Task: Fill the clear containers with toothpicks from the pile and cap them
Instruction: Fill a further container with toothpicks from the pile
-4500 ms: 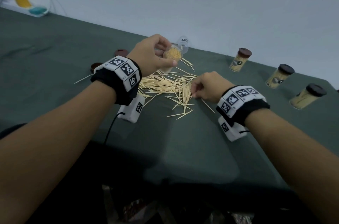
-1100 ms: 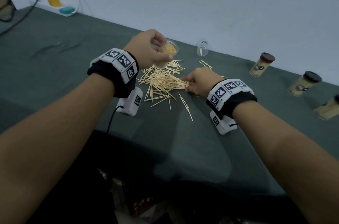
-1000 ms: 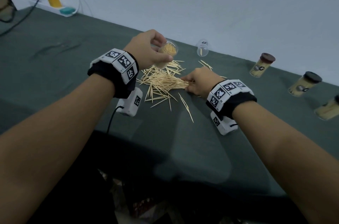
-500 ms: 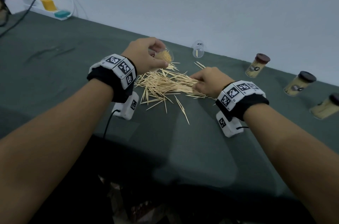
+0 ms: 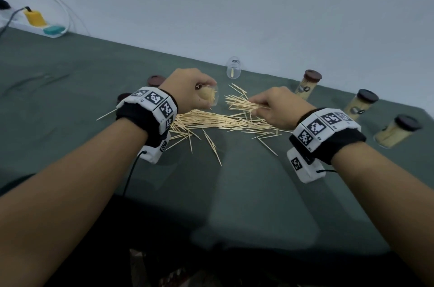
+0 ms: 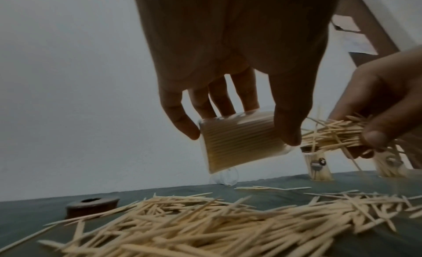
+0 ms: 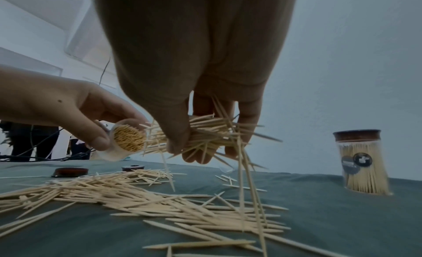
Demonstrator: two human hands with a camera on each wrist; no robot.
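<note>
My left hand (image 5: 187,89) grips a clear container (image 5: 209,96) (image 6: 242,143) packed with toothpicks, tilted on its side above the table, its open mouth (image 7: 129,140) turned toward my right hand. My right hand (image 5: 279,108) pinches a bunch of toothpicks (image 5: 242,104) (image 7: 205,134) (image 6: 335,134) lifted off the pile, their tips close to the container's mouth; a few hang loose from the bunch. The pile of toothpicks (image 5: 218,122) (image 7: 137,197) lies scattered on the green table below both hands.
A clear, nearly empty container (image 5: 233,70) stands behind the pile. Three capped, filled containers (image 5: 307,84) (image 5: 360,104) (image 5: 397,130) line the right side. Two brown caps (image 5: 156,80) (image 5: 123,97) lie left of my left hand. A power strip (image 5: 42,26) sits far left.
My right hand has lifted a bunch of toothpicks off the pile and brought it up toward the container's mouth. My left hand has tilted the container lower, toward the right hand.
</note>
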